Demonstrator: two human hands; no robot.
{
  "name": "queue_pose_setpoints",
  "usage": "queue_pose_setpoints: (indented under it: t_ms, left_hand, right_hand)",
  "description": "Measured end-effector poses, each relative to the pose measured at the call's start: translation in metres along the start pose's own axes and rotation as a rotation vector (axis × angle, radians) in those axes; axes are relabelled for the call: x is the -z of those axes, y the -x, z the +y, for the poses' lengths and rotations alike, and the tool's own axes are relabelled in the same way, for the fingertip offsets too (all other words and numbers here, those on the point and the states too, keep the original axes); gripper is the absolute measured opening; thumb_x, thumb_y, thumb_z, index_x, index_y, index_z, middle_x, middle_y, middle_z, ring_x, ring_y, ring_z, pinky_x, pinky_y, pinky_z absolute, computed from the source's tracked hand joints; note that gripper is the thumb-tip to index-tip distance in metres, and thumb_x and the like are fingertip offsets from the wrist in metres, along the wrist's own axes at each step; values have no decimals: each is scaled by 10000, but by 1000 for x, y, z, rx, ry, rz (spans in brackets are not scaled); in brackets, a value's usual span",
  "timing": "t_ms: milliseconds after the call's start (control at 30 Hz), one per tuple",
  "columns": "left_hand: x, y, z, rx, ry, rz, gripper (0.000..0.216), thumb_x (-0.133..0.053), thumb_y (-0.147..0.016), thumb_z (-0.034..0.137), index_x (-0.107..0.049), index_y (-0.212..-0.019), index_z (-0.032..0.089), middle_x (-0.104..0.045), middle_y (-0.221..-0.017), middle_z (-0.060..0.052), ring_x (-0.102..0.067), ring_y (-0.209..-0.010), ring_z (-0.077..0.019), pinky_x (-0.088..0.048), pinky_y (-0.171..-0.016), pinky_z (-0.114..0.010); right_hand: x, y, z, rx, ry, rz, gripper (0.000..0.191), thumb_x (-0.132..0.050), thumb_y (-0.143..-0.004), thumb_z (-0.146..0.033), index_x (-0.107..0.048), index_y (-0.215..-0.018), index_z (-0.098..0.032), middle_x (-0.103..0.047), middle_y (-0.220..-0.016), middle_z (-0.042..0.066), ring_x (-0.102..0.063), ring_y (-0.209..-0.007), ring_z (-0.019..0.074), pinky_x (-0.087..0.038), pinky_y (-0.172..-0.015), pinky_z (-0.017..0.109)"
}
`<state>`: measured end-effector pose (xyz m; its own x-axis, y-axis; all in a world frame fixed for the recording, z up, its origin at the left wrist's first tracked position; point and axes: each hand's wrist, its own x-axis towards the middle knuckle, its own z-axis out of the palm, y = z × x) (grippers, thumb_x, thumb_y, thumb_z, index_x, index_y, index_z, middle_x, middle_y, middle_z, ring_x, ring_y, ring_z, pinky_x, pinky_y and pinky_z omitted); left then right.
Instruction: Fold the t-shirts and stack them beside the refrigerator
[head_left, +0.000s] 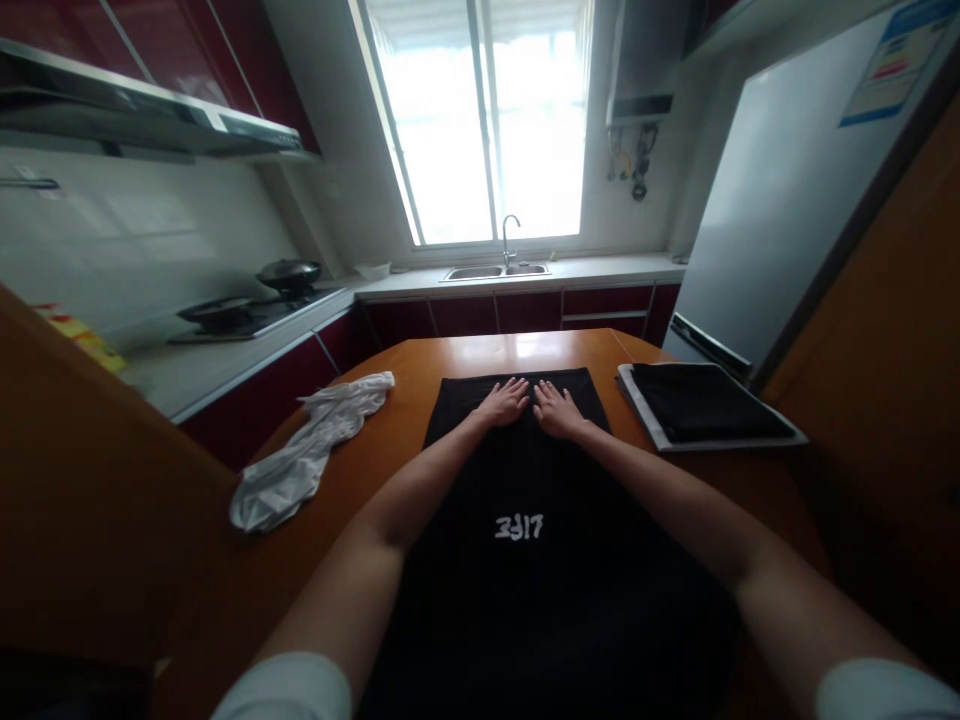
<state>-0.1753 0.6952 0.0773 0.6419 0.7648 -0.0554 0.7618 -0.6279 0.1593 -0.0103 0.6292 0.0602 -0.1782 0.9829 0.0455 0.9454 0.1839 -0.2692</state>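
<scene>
A black cloth garment [525,470] with white lettering lies spread over the wooden table, its far edge straight and its near part running down toward me. My left hand [504,402] rests flat on it near the far edge, fingers stretched out. Beside it, a small gap away, my right hand [556,408] also lies palm down with its fingers extended. Neither hand grips the fabric. The lettering appears upside down from where I stand. Whether the garment is a shirt or something else cannot be made out.
On the table [405,480], a crumpled white cloth [307,460] lies at left. Folded black fabric [705,400] sits on white fabric [660,432] at right. Beyond are a sink [480,272] under the window, a stove with pans [289,275] and a fridge [757,190].
</scene>
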Motion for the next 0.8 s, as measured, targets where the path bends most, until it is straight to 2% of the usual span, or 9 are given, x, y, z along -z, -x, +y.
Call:
queue_pose_setpoints:
  t_ms: [100,167,267,367,467,567,700,800]
  left_hand:
    - [-12,-12,-13,-5,4,-41,603,-295,-1037,480,-287,-1595,251,-170,-1681,-85,-109,-1556,-305,-108,-1210,-621]
    - [-18,-16,-20,-10,9,-28,610,-273,-1037,501,-262,-1603,274,-129,-1690,-61,-75,-1562,-293,-84,-1214,-618]
    - [-22,-23,-27,10,20,12,600,-226,-1046,503,-247,-1608,294,-99,-1696,-45,-39,-1566,-286,-54,-1216,-617]
    - [-21,-30,-31,54,40,13,632,-230,-1031,581,-309,-1590,296,-148,-1687,-74,-72,-1557,-341,-58,-1194,-665]
    - [-13,-32,-40,69,67,52,673,-170,-1021,635,-268,-1602,310,-139,-1692,-54,-80,-1561,-311,-86,-1215,-612]
    - [0,-26,-63,136,87,136,691,-116,-1016,650,-260,-1603,317,-153,-1693,-23,-92,-1564,-261,-122,-1234,-535]
    - [6,-8,-109,298,84,105,743,-150,-995,676,-370,-1568,257,-213,-1674,-106,-120,-1552,-346,-89,-1195,-649]
    - [1,1,-132,374,80,70,733,-200,-985,676,-343,-1580,272,-184,-1679,-110,-98,-1553,-359,-63,-1188,-666]
  right_hand:
    - [-15,-8,8,7,-10,-61,660,-303,-1027,-446,-237,-1603,-131,-127,-1686,148,-79,-1563,264,-52,-1229,561]
    - [-20,-13,12,15,-22,-81,680,-267,-1031,-490,-230,-1604,-126,-123,-1687,153,-71,-1564,267,-47,-1226,564]
    - [-16,-27,19,-16,-38,-13,677,-216,-1038,-487,-215,-1606,-119,-104,-1691,149,-60,-1564,255,-52,-1228,553]
    - [-4,-46,38,-127,-19,109,657,-231,-1038,-432,-220,-1600,-92,-105,-1690,148,-58,-1562,243,-33,-1233,540]
    - [5,-60,67,-281,0,105,660,-238,-1037,-412,-216,-1596,-61,-111,-1684,165,-76,-1560,258,-29,-1232,551]
    - [2,-68,91,-329,-7,39,679,-257,-1033,-441,-242,-1588,-50,-145,-1677,174,-121,-1553,276,-71,-1228,566]
    - [-7,-72,103,-318,-1,30,703,-243,-1034,-480,-212,-1599,-63,-111,-1684,164,-76,-1560,262,-24,-1226,575]
    - [-8,-74,103,-318,4,13,712,-243,-1034,-494,-195,-1604,-71,-95,-1687,158,-62,-1562,255,-9,-1223,582]
